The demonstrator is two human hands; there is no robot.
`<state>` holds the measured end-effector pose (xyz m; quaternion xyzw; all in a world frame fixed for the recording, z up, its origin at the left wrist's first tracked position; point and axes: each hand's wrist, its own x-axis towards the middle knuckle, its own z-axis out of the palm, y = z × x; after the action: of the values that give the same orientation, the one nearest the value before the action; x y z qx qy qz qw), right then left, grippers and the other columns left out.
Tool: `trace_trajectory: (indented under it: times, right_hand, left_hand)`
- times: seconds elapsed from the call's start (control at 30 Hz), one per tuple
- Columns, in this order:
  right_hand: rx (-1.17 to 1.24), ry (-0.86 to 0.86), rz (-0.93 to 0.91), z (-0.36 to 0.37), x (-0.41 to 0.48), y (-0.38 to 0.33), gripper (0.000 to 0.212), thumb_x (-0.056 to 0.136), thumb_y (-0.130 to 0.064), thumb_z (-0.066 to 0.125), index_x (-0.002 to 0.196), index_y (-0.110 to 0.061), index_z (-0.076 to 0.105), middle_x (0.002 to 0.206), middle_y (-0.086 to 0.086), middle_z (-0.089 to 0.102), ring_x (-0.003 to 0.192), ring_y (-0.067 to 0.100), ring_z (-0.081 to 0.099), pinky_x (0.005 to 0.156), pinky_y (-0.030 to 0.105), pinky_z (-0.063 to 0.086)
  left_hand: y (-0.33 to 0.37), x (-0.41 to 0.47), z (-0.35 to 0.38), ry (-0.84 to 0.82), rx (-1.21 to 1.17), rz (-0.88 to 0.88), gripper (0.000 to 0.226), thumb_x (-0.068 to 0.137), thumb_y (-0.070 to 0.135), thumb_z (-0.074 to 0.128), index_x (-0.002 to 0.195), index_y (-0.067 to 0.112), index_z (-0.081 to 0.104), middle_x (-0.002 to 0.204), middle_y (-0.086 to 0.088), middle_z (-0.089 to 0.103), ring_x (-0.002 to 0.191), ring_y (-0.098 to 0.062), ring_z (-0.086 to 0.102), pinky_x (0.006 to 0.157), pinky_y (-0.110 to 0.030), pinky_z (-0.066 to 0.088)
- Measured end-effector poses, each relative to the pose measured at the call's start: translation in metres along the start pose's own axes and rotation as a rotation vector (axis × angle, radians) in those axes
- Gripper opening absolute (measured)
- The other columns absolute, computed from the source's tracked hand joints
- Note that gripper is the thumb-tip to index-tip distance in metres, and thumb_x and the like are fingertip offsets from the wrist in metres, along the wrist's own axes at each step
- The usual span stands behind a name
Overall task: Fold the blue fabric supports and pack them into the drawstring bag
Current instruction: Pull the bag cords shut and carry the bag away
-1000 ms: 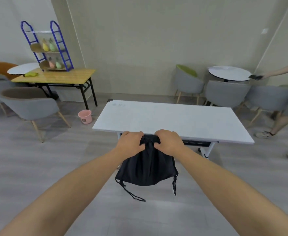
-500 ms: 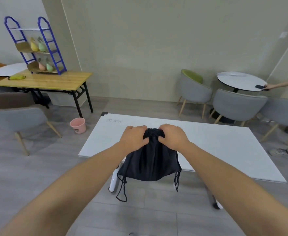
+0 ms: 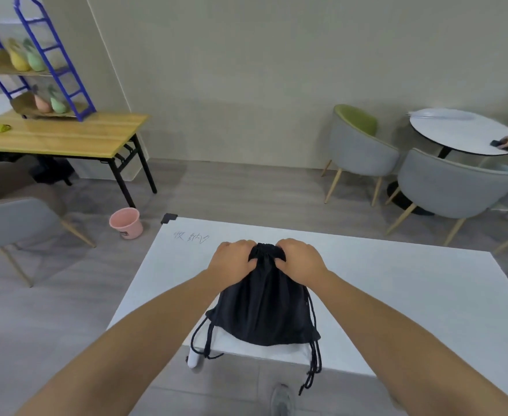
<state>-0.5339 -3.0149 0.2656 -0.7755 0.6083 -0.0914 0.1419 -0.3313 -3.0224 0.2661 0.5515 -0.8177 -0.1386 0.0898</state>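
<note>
- The left hand (image 3: 233,259) is curled tight round the left side of the puckered neck of the drawstring bag (image 3: 264,310), knuckles up; I judge the mouth is being worked, so the pull should go evenly sideways, not upward
- The bag sits between the two hands, over the near part of the white table (image 3: 396,295); no blue fabric supports show, and whether they are inside I cannot tell
- The right hand (image 3: 302,259) grips the neck's right side, close beside the left; matching its force should keep the channel from bunching
- The cloth is thin, matt and black, with soft vertical folds flaring to a broad rounded base
- Braided cords (image 3: 314,355) dangle past the smooth, hard table edge
</note>
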Motion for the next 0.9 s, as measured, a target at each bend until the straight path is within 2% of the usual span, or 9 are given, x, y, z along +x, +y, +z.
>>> trace_trajectory:
  times: [0.1, 0.23, 0.57, 0.73, 0.9]
  right_hand:
    - [-0.002, -0.058, -0.013, 0.005, 0.045, 0.018, 0.02, 0.089, -0.036, 0.055, 0.098, -0.019, 0.062, 0.096, -0.004, 0.063, 0.083, 0.023, 0.061, 0.073, 0.038, 0.051]
    - [0.022, -0.127, 0.002, 0.02, 0.098, 0.043, 0.021, 0.089, -0.039, 0.054, 0.091, -0.019, 0.06, 0.093, -0.003, 0.063, 0.082, 0.023, 0.06, 0.074, 0.038, 0.052]
    - [0.057, -0.175, 0.145, 0.067, 0.174, 0.073, 0.024, 0.094, -0.039, 0.054, 0.105, -0.019, 0.061, 0.103, 0.0, 0.064, 0.092, 0.026, 0.062, 0.081, 0.039, 0.051]
    - [0.086, -0.218, 0.21, 0.073, 0.18, 0.077, 0.031, 0.095, -0.038, 0.054, 0.12, -0.019, 0.059, 0.113, 0.002, 0.065, 0.101, 0.027, 0.061, 0.086, 0.039, 0.051]
    - [0.101, -0.246, 0.24, 0.072, 0.166, 0.079, 0.054, 0.097, -0.048, 0.052, 0.143, -0.02, 0.047, 0.134, 0.006, 0.059, 0.121, 0.029, 0.055, 0.1, 0.044, 0.045]
  left_hand:
    - [-0.013, 0.04, 0.008, -0.028, -0.002, -0.059, 0.023, 0.093, 0.031, 0.05, 0.107, 0.016, 0.061, 0.101, 0.002, 0.068, 0.09, -0.022, 0.062, 0.083, -0.034, 0.046]
    - [-0.035, 0.087, 0.023, -0.048, 0.042, -0.096, 0.032, 0.095, 0.035, 0.051, 0.12, 0.018, 0.06, 0.114, 0.001, 0.068, 0.101, -0.023, 0.062, 0.092, -0.037, 0.043]
    - [-0.077, 0.164, 0.071, -0.13, 0.073, -0.223, 0.033, 0.097, 0.041, 0.047, 0.121, 0.021, 0.058, 0.108, 0.002, 0.067, 0.097, -0.025, 0.063, 0.09, -0.038, 0.042]
    - [-0.082, 0.177, 0.084, -0.226, 0.025, -0.198, 0.045, 0.099, 0.042, 0.043, 0.139, 0.02, 0.046, 0.119, -0.003, 0.064, 0.107, -0.026, 0.06, 0.094, -0.039, 0.043]
    - [-0.081, 0.166, 0.087, -0.236, 0.026, -0.122, 0.052, 0.101, 0.044, 0.037, 0.147, 0.02, 0.037, 0.131, -0.006, 0.059, 0.113, -0.029, 0.058, 0.097, -0.042, 0.045]
